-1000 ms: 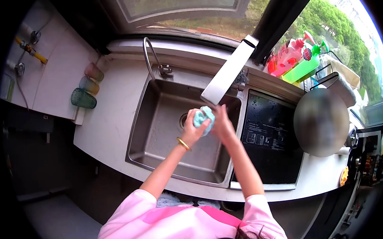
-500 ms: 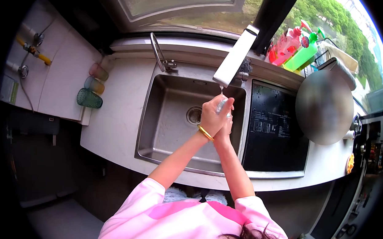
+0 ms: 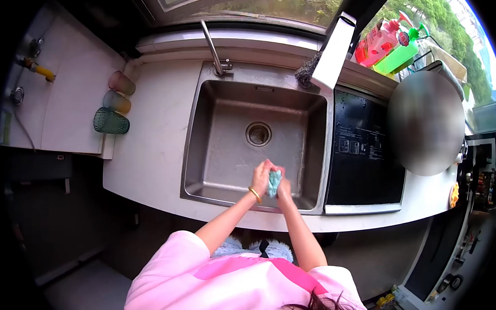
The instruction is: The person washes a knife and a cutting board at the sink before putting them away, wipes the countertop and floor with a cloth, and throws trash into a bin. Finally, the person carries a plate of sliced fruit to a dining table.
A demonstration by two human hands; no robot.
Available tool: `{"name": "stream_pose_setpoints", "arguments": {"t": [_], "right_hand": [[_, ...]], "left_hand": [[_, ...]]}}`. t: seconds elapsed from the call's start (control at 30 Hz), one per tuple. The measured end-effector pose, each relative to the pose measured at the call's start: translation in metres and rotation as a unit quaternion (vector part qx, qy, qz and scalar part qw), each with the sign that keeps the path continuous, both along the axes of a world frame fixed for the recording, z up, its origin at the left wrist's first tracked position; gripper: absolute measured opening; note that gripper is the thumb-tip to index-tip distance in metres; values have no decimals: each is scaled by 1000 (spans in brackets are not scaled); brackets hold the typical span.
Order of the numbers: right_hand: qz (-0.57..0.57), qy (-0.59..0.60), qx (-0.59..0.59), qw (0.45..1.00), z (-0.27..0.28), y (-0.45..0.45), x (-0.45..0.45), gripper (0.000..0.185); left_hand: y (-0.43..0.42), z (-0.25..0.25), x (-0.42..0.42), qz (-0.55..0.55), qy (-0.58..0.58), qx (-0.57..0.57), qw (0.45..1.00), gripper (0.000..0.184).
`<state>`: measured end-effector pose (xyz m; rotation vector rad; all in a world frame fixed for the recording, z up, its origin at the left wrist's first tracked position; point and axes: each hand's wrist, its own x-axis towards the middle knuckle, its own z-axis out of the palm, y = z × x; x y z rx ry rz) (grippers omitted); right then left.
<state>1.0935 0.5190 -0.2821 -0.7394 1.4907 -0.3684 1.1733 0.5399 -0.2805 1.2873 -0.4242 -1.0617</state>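
Note:
Over the front part of the steel sink (image 3: 236, 128), a crumpled light-green cloth (image 3: 274, 183) is squeezed between my two hands. My left hand (image 3: 261, 179), below which a gold bangle circles the wrist, closes on the cloth from the left. From the right, my right hand (image 3: 284, 187) grips it too, its fingers slightly blurred. The round drain (image 3: 258, 134) lies in the basin beyond my hands. The white faucet (image 3: 334, 53) is turned to the sink's back right corner, away from the cloth.
Three coloured glasses (image 3: 111, 120) lie at the left of the counter. A thin metal tap (image 3: 211, 47) stands behind the sink, with a dark scrubber (image 3: 307, 71) near the white faucet. Right are a black panel (image 3: 363, 156) and pink and green pump bottles (image 3: 400, 54).
My hands have come back from under the faucet to the sink's front side with the cloth. The white faucet has swung right, off the basin.

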Motion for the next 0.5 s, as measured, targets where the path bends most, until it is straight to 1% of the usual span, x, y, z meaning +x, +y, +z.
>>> {"name": "stream_pose_setpoints", "arguments": {"t": [0.03, 0.07, 0.1, 0.13, 0.17, 0.2, 0.23, 0.27, 0.33, 0.37, 0.4, 0.47, 0.5], "right_hand": [[32, 26, 43, 998, 11, -10, -9, 52], [-46, -10, 19, 999, 9, -16, -10, 57], [-17, 48, 31, 998, 33, -28, -14, 55], [-21, 31, -122, 992, 49, -36, -26, 55], [-17, 16, -176, 984, 45, -38, -38, 55], [-66, 17, -209, 976, 52, -44, -38, 56], [-44, 54, -222, 973, 62, -46, -44, 56], [-23, 91, -235, 968, 88, -46, -44, 55], [-104, -20, -316, 943, 86, -56, -43, 55], [-76, -72, -312, 944, 123, -55, -38, 56], [-53, -13, -315, 947, 136, -59, -44, 56], [-111, -36, -242, 963, 151, -69, -47, 55], [-96, -105, -196, 970, 170, -70, -50, 57]], "left_hand": [[1, 13, 15, 14, -57, -35, 998, 41], [0, 37, 31, 30, -113, -72, 991, 42], [2, 60, 51, 20, -150, -62, 986, 43], [10, 83, 69, 9, -188, -54, 981, 45], [15, 100, 80, 9, -187, -57, 981, 45], [18, 113, 89, -16, -239, -25, 971, 45], [19, 121, 94, -42, -289, 9, 956, 45], [19, 124, 97, -41, -288, 5, 957, 45], [12, 131, 104, -40, -358, -14, 933, 43], [9, 150, 105, -7, -369, -41, 928, 41], [2, 157, 110, -6, -369, -48, 928, 41], [-6, 169, 117, 11, -340, -91, 936, 42], [-3, 192, 119, -45, -295, -52, 953, 43]]}}
